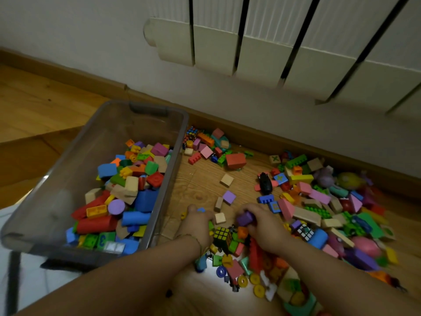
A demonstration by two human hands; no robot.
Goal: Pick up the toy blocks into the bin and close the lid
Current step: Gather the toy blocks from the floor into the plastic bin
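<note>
Just right of bin (180, 142), left grip (198, 221): fingertips buried in blocks (319, 208), can't tell what it holds. Further right, right grip (264, 226): fingertips hid behind purple block (245, 218) it grips. Bin's near wall blurred; dark thing (63, 262) under it unclear. Blocks nr btm edge blurred, cut off.

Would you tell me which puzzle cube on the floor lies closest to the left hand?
The yellow-faced cube beside the left hand; the bin-side cube and white-faced cube lie farther.

Head-worn, close, steeply down over toy blocks (319, 197)
</note>
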